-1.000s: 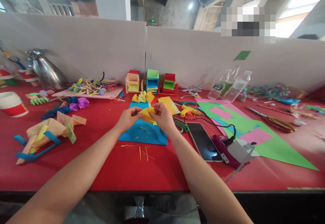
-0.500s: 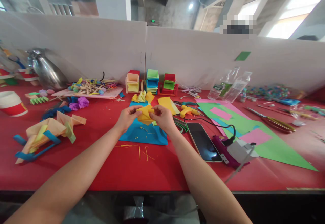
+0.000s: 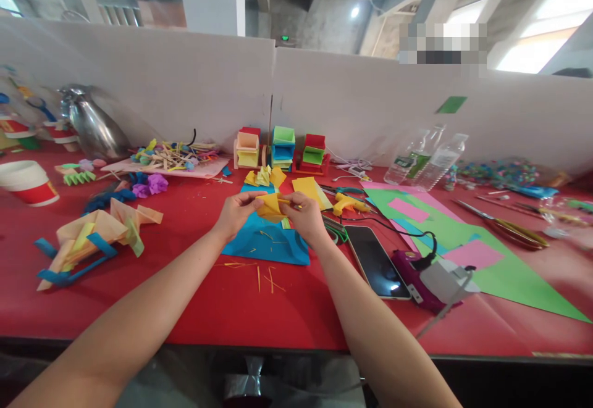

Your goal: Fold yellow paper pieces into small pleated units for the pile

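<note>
Between my two hands is a piece of yellow paper [image 3: 270,207], folded and held up above a blue paper sheet [image 3: 259,244]. My left hand [image 3: 237,213] pinches its left side with thumb and fingers. On the other side, my right hand [image 3: 303,213] grips the right edge of the same paper. Just behind my hands lie crumpled yellow paper pieces [image 3: 266,176]. A flat yellow sheet [image 3: 310,192] rests beyond my right hand. Thin yellow strips [image 3: 258,278] are scattered on the red table [image 3: 208,315] in front of the blue sheet.
A phone [image 3: 376,263] and a purple power strip [image 3: 424,284] lie right of my right forearm, near a yellow glue gun [image 3: 349,203]. Scissors [image 3: 509,226] and green paper [image 3: 523,291] are farther right. A folded-paper animal [image 3: 88,238] stands left; coloured paper boxes [image 3: 283,142] stand behind.
The yellow paper has turned between my fingers, and its fold stands differently. Everything has shifted slightly to the right in view as the camera turned.
</note>
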A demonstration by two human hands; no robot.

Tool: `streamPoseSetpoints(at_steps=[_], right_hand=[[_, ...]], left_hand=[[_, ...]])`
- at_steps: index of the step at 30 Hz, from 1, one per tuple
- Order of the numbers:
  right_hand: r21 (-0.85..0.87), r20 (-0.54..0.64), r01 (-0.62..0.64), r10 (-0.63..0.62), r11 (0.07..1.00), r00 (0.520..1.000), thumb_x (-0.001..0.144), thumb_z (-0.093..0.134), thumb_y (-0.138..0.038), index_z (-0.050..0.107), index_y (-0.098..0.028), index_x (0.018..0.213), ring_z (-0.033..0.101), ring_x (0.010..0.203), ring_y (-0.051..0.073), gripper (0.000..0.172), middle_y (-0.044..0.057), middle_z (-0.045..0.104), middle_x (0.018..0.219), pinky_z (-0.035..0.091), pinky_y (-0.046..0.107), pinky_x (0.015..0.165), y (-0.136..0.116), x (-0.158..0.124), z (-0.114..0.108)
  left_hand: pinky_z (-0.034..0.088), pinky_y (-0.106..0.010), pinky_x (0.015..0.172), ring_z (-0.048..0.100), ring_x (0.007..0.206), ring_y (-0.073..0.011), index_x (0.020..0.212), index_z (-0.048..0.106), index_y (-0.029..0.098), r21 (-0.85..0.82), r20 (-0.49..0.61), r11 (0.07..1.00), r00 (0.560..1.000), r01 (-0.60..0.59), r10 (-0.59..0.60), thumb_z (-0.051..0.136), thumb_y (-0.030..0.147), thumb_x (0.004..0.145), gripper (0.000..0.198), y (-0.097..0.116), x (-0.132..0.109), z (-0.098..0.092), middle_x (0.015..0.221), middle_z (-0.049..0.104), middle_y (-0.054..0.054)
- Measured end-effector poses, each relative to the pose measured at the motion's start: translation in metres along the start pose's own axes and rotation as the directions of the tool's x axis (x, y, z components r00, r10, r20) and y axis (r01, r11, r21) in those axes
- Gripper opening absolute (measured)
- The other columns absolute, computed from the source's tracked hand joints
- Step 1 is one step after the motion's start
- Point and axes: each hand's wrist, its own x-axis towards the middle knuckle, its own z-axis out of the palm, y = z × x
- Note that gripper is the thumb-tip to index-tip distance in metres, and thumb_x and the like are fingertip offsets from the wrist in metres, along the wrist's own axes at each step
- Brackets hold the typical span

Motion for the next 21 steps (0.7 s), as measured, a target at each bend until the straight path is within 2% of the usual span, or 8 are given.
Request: streamPoseSetpoints(at_steps=[7,14,18,21], right_hand=[[0.075,-0.015,-0.007,0.008,0.997,1.0,0.064,0.061,-0.025,0.07,-0.018,0.074,0.05,0.069,0.015,0.016,0.002,0.057,0.072,0.041,0.027,0.068,-0.0015,0.0006,-0.0023],[0.177,0.087,-0.149,0.136,0.973,0.987,0.064,0.063,-0.034,0.069,-0.013,0.081,0.053,0.06,0.013,0.028,0.001,0.06,0.064,0.043,0.025,0.057,0.0032,-0.0011,-0.0038],[0.188,0.098,-0.177,0.161,0.966,0.982,0.065,0.063,-0.034,0.069,-0.013,0.08,0.053,0.059,0.013,0.027,0.001,0.06,0.064,0.043,0.026,0.057,0.0029,-0.0021,-0.0041],[0.191,0.076,-0.173,0.162,0.966,0.984,0.067,0.061,-0.033,0.068,-0.014,0.076,0.053,0.06,0.014,0.021,0.001,0.06,0.065,0.042,0.026,0.058,0.002,-0.002,-0.0042]], left_hand=[[0.046,-0.029,0.073,0.06,0.072,-0.0157,0.081,0.071,0.016,-0.025,-0.026,1.0,0.999,-0.019,0.018,0.074,0.036,0.059,0.03,-0.0016,0.0037,-0.0048,0.072,0.069,-0.003],[0.043,-0.023,0.063,0.052,0.063,-0.0118,0.062,0.065,0.016,-0.01,-0.025,0.999,0.998,-0.049,0.049,0.075,0.033,0.057,0.02,0.0054,0.0032,-0.0063,0.061,0.06,0.002],[0.044,-0.024,0.067,0.055,0.066,-0.0123,0.066,0.066,0.016,-0.017,-0.022,0.999,0.999,-0.033,0.032,0.072,0.033,0.062,0.019,0.0043,0.0029,-0.0053,0.064,0.062,0.001],[0.045,-0.026,0.072,0.059,0.074,-0.0139,0.081,0.068,0.018,-0.036,0.0,0.999,1.0,-0.013,0.013,0.07,0.033,0.065,0.022,0.0028,0.0012,-0.0018,0.077,0.067,-0.001]])
